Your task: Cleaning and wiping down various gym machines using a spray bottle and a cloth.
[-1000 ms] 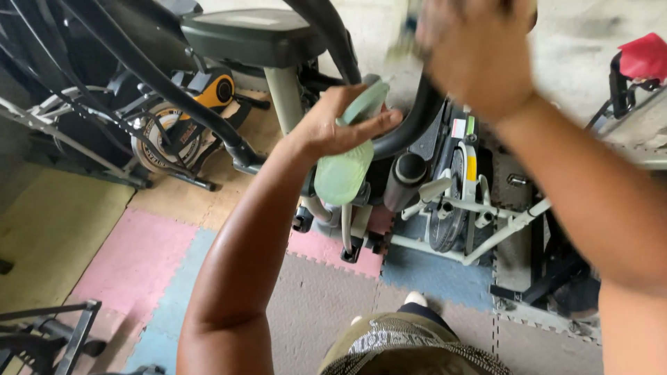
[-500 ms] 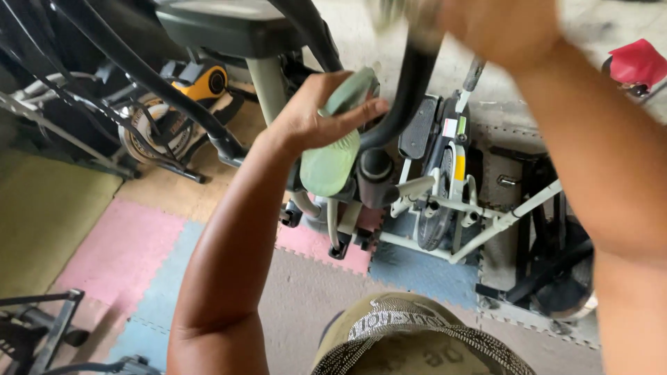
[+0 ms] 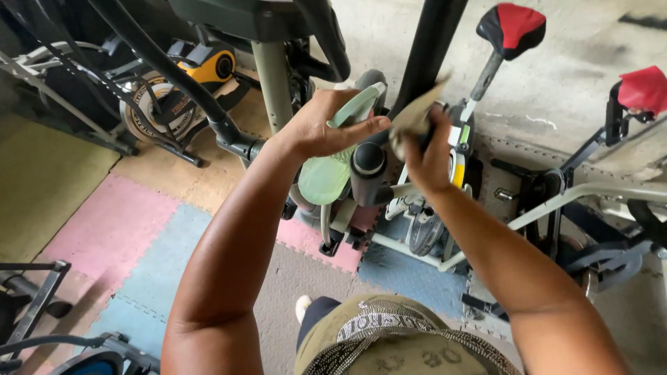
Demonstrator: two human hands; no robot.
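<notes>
My left hand point(image 3: 326, 126) grips a pale green curved handle point(image 3: 361, 103) of an exercise machine, fingers wrapped over its top. Below it hangs the machine's pale green footplate point(image 3: 325, 177). My right hand point(image 3: 425, 149) is shut on a folded brownish cloth point(image 3: 417, 111), pressing it against a thick black upright bar point(image 3: 434, 38) just right of the green handle. A black foam grip end point(image 3: 368, 163) sits between both hands.
Several exercise bikes crowd the floor: one with a red saddle point(image 3: 513, 26), another red saddle point(image 3: 643, 89) at far right, a yellow-and-black flywheel unit point(image 3: 205, 69) at upper left. Coloured foam mats point(image 3: 104, 229) cover the floor. Black frames point(image 3: 35, 298) stand at lower left.
My right hand has come down from high near the camera to the black bar beside the green handle, holding the cloth. My left hand stays on the green handle.
</notes>
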